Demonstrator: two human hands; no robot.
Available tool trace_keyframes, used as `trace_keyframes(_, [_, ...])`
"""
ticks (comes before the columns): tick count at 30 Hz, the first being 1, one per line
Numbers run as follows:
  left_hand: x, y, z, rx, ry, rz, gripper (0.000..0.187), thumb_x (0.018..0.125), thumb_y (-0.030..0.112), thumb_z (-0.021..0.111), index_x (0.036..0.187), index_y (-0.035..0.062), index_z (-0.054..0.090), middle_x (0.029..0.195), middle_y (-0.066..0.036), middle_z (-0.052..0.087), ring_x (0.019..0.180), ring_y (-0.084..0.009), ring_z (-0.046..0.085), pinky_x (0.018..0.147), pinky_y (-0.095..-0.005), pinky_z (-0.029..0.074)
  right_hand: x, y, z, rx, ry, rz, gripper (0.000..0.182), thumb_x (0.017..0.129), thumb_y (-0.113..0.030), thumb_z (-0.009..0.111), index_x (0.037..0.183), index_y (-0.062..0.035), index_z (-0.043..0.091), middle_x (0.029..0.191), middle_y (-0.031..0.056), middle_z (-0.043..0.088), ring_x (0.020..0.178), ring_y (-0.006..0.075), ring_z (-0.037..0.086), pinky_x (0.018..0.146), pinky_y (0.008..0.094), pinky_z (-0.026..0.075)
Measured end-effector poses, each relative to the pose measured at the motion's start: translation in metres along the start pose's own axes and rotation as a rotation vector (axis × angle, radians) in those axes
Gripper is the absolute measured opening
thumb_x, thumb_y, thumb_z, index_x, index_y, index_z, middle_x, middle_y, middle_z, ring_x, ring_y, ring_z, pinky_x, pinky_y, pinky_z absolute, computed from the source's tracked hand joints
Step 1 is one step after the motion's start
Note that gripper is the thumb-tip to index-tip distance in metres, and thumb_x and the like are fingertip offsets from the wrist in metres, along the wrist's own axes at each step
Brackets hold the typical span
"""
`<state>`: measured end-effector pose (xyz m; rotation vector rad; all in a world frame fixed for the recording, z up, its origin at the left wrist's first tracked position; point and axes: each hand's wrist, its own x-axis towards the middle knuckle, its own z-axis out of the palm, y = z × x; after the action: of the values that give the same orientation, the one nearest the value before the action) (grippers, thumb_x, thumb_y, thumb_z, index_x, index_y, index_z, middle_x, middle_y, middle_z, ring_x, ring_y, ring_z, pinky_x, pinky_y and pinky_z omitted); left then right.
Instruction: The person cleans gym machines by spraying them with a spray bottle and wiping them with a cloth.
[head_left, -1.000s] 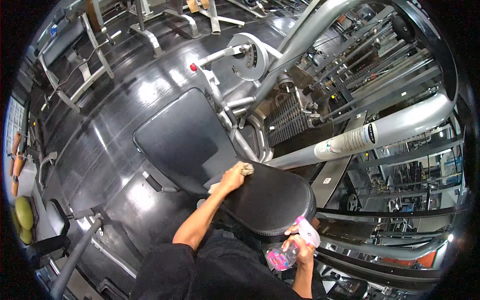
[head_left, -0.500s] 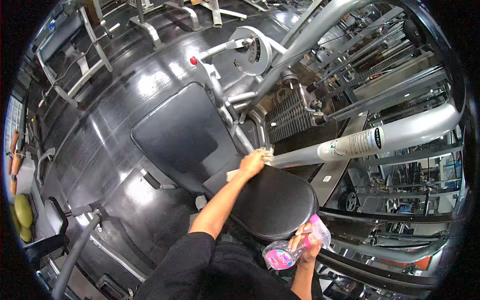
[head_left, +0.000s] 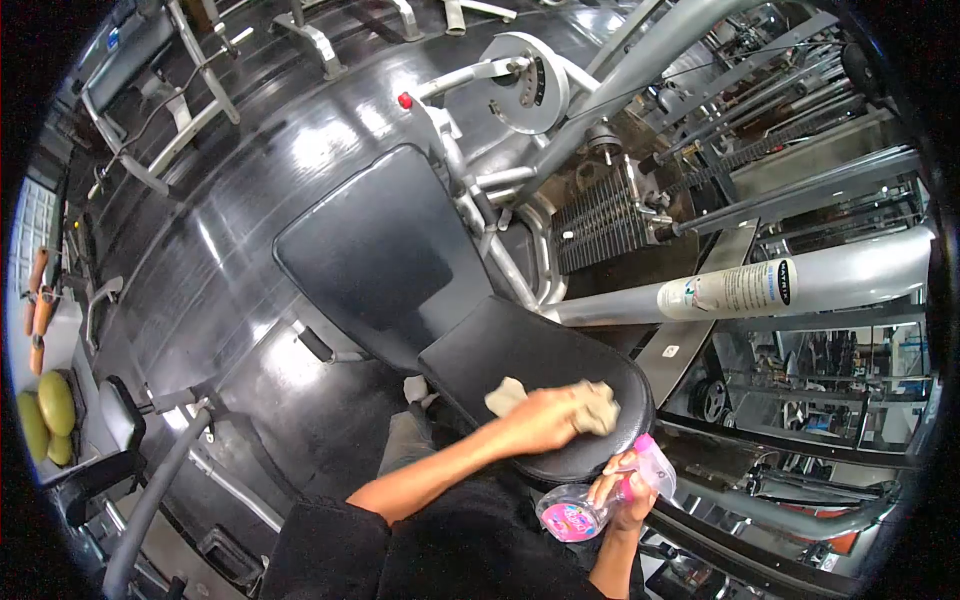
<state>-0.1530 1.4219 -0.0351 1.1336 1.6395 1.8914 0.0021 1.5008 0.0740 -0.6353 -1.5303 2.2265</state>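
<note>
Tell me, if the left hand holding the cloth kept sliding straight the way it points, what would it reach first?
The left hand points right across the seat pad, pressing the cloth. It would likely reach the pad's rounded right edge first, then the silver frame tube beyond; depth is unclear.

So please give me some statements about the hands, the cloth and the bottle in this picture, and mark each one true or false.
1. The left hand presses a beige cloth on the black seat pad. True.
2. The right hand is empty. False: it holds a spray bottle with a pink label and a pink trigger head.
3. The cloth lies on the backrest pad. False: it is on the seat pad, near the edge closest to the person.
4. The spray bottle is held off the pad, beside its near edge. True.
5. The grey frame tube carries a white label. True.
</note>
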Motion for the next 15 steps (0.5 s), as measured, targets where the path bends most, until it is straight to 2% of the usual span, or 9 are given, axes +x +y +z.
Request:
trace_keyframes(1, [-0.005, 0.014, 0.001, 0.05, -0.137, 0.051, 0.05, 0.077, 0.003, 0.056, 0.126, 0.016, 0.054, 0.113, -0.016, 0.062, 0.091, -0.0378, 0.064, 0.08, -0.0444, 0.055, 0.0, -0.001, 0.002, -0.014, 0.004, 0.0, 0.039, 0.088, -0.023, 0.057, 0.106, 0.0088, 0.045, 0.084, 0.0244, 0.057, 0.043, 0.0267, 0.058, 0.045, 0.0397, 0.053])
trace_keyframes(2, [-0.007, 0.031, -0.005, 0.21, -0.262, -0.061, 0.054, 0.074, 0.001, 0.055, 0.126, 0.0166, 0.054, 0.118, -0.014, 0.059, 0.086, -0.0368, 0.065, 0.072, -0.0445, 0.056, 0.0, -0.002, 0.003, -0.028, 0.006, -0.001, 0.039, 0.088, -0.023, 0.057, 0.106, 0.0087, 0.045, 0.084, 0.0242, 0.057, 0.043, 0.0265, 0.058, 0.045, 0.0395, 0.054])
trace_keyframes(4, [-0.014, 0.013, -0.006, 0.173, -0.163, -0.01, 0.054, 0.074, 0.001, 0.056, 0.126, 0.0166, 0.054, 0.119, -0.012, 0.059, 0.08, -0.0355, 0.066, 0.067, -0.0441, 0.057, 0.0, -0.002, 0.002, -0.029, 0.013, -0.007, 0.038, 0.088, -0.023, 0.057, 0.105, 0.0087, 0.046, 0.085, 0.0238, 0.057, 0.043, 0.0261, 0.058, 0.045, 0.0395, 0.054])
trace_keyframes(6, [-0.017, -0.018, -0.016, 0.164, -0.085, -0.08, 0.048, 0.076, 0.0, 0.053, 0.119, 0.0186, 0.059, 0.118, -0.01, 0.06, 0.091, -0.0355, 0.065, 0.073, -0.0437, 0.056, 0.001, 0.0, -0.002, -0.014, 0.009, 0.01, 0.038, 0.088, -0.024, 0.057, 0.105, 0.0082, 0.046, 0.085, 0.0234, 0.057, 0.043, 0.0256, 0.058, 0.045, 0.0397, 0.054])
trace_keyframes(8, [-0.013, -0.02, -0.053, 0.26, -0.109, -0.331, 0.04, 0.082, 0.002, 0.049, 0.116, 0.0176, 0.061, 0.118, -0.012, 0.06, 0.104, -0.0343, 0.061, 0.084, -0.0429, 0.053, 0.001, 0.0, -0.001, -0.029, 0.017, 0.0, 0.037, 0.088, -0.023, 0.057, 0.105, 0.0078, 0.046, 0.085, 0.0233, 0.057, 0.043, 0.0257, 0.058, 0.044, 0.0397, 0.054])
trace_keyframes(9, [-0.03, -0.066, -0.061, 0.322, -0.059, -0.251, 0.038, 0.083, 0.005, 0.048, 0.118, 0.0165, 0.06, 0.116, -0.014, 0.062, 0.1, -0.0359, 0.062, 0.083, -0.0442, 0.053, 0.002, 0.002, -0.004, -0.055, -0.005, -0.018, 0.036, 0.088, -0.022, 0.055, 0.106, 0.0065, 0.045, 0.086, 0.0228, 0.057, 0.041, 0.025, 0.055, 0.043, 0.0391, 0.052])
trace_keyframes(10, [-0.047, -0.094, -0.075, 0.423, -0.043, -0.468, 0.039, 0.085, 0.008, 0.048, 0.121, 0.0164, 0.056, 0.111, -0.019, 0.062, 0.096, -0.0381, 0.063, 0.083, -0.0481, 0.052, 0.002, 0.003, -0.004, -0.08, -0.026, -0.036, 0.034, 0.089, -0.022, 0.052, 0.107, 0.0053, 0.044, 0.086, 0.0223, 0.057, 0.039, 0.0243, 0.052, 0.042, 0.0385, 0.051])
trace_keyframes(12, [-0.079, -0.119, -0.098, 0.613, 0.012, -0.565, 0.042, 0.086, 0.01, 0.048, 0.128, 0.0158, 0.049, 0.11, -0.023, 0.062, 0.091, -0.0424, 0.064, 0.081, -0.0527, 0.051, 0.001, 0.003, -0.002, -0.051, -0.005, -0.029, 0.035, 0.088, -0.021, 0.054, 0.106, 0.0065, 0.044, 0.085, 0.023, 0.057, 0.041, 0.0257, 0.055, 0.043, 0.039, 0.052])
trace_keyframes(15, [-0.084, -0.066, -0.097, 0.63, -0.039, -0.708, 0.044, 0.082, 0.004, 0.049, 0.125, 0.0115, 0.047, 0.11, -0.023, 0.062, 0.096, -0.0423, 0.061, 0.08, -0.0504, 0.051, 0.003, 0.0, 0.0, -0.018, 0.011, -0.022, 0.035, 0.087, -0.02, 0.056, 0.106, 0.0076, 0.045, 0.084, 0.0239, 0.056, 0.043, 0.0274, 0.057, 0.043, 0.0394, 0.054])
